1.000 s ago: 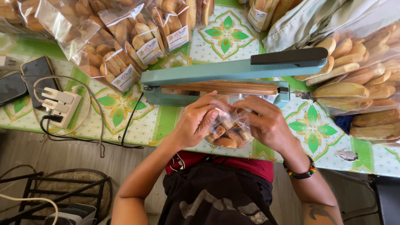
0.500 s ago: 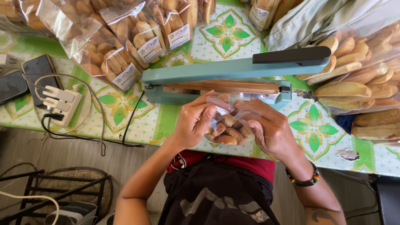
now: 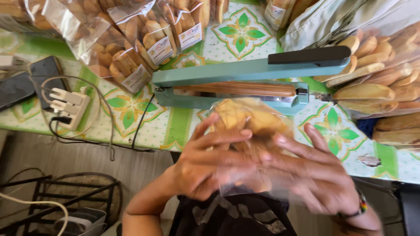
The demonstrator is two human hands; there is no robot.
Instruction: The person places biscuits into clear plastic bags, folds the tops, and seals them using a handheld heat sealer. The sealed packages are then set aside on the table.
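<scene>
Left hand: the left hand (image 3: 205, 164) is raised close to the camera and blurred; its fingers (image 3: 227, 137) are spread and laid across the front of a clear bag of biscuits (image 3: 247, 131), which is gripped between fingers and thumb.
Right hand: the right hand (image 3: 315, 175) is seen opposite, with fingers (image 3: 302, 148) fanned fairly wide and pressed to the bag's other side; a beaded bracelet (image 3: 361, 206) is worn at the wrist.
Bag: it is held up between both hands, above the table edge and in front of the sealer; its lower part is hidden by the hands.
Sealer: a teal heat sealer (image 3: 245, 83) with a black handle is found just behind the bag, its arm lifted.
Table: a green patterned cloth (image 3: 175, 126) covers it.
Left of the sealer: packed bags of biscuits (image 3: 131, 48), a white power strip (image 3: 68, 107) with cables and a dark phone (image 3: 41, 72) are placed there.
Right of the sealer: loose long biscuits (image 3: 376, 83) are heaped in plastic.
</scene>
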